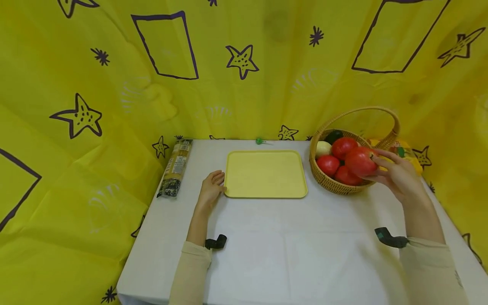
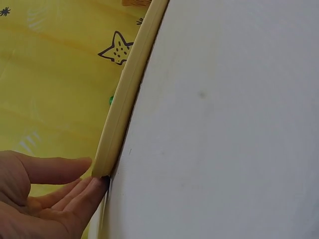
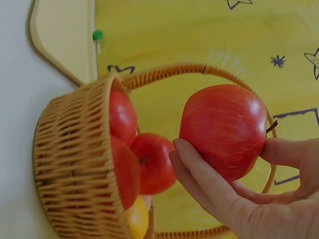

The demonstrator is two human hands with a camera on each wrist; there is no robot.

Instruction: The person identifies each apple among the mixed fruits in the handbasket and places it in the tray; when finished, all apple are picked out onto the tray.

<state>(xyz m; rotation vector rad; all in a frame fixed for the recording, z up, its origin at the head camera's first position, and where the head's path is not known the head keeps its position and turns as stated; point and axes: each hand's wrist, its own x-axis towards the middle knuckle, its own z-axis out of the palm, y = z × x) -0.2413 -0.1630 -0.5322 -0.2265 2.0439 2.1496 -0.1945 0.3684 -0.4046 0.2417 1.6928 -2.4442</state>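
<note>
My right hand [image 1: 399,177] holds a large red apple [image 3: 223,130] with a dark stem, fingers on one side and thumb by the stem. In the head view the apple overlaps the right rim of a wicker basket [image 1: 331,181]. Inside the basket are several red fruits [image 3: 153,163], a pale round one [image 1: 323,149], a dark green one [image 1: 333,136] and a yellow one [image 3: 137,219]. My left hand [image 1: 211,189] is beside the near left corner of a pale yellow tray [image 1: 265,174], its fingertips right at the rim.
A long clear packet [image 1: 177,165] with a black end lies at the table's left edge. Behind the tray is a small green-headed item [image 1: 260,141]. A yellow package [image 1: 409,153] is partly hidden behind the basket. Yellow patterned cloth [image 1: 244,101] encloses the white table [image 1: 282,250].
</note>
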